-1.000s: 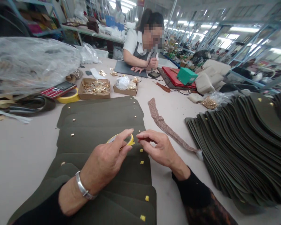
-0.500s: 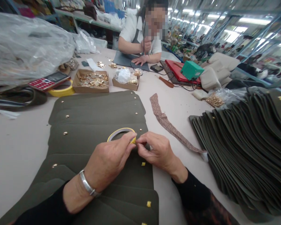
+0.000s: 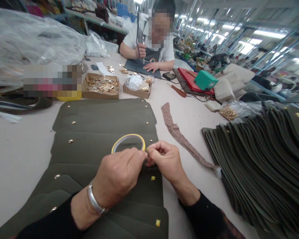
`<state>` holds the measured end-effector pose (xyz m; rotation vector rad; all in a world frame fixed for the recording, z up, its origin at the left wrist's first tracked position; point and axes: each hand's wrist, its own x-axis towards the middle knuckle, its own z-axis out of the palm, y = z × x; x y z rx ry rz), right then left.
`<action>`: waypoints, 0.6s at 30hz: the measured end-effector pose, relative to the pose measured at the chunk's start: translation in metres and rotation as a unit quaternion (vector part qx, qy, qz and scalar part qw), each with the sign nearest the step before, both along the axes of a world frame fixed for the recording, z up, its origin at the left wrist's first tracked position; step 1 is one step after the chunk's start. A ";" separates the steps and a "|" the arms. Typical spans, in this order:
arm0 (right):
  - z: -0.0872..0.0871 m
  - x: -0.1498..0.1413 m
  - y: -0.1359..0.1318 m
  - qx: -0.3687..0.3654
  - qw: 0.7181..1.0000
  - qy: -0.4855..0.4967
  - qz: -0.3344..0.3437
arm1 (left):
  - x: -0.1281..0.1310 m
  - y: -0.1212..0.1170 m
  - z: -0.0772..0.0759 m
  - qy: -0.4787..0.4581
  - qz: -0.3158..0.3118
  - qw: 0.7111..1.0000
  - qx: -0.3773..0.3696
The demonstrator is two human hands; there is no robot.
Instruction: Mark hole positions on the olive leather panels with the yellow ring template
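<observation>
My left hand (image 3: 119,176), with a silver bracelet at its wrist, is closed on a roll of yellow tape (image 3: 128,136). Close beside it, my right hand (image 3: 166,159) pinches the tape's free end at the roll's right edge. Both are over overlapping dark olive panels (image 3: 102,119) laid on the table. Gold studs (image 3: 71,141) dot the panels' left side, and smaller ones run along the right edge. Small yellow tape pieces (image 3: 157,223) stick to the right edge nearer me. My fingers hide part of the roll and the panel beneath.
A thick fanned stack of olive panels (image 3: 259,166) lies right, beside a brown speckled strip (image 3: 180,136). Cardboard boxes of gold hardware (image 3: 101,87) stand behind the panels. Across the table (image 3: 186,114) a person (image 3: 149,49) holds a corded tool near a green box (image 3: 205,79).
My right hand has closed into a pinch at the tape end, and the hands have met. The roll has tipped up, showing more of its ring. The person opposite has shifted the tool left.
</observation>
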<state>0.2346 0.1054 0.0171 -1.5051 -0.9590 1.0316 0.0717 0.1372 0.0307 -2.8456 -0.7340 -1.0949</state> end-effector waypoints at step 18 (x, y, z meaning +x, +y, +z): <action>-0.023 0.031 0.022 0.081 0.922 -0.371 0.074 | 0.008 0.002 -0.016 0.263 0.055 0.950 -0.161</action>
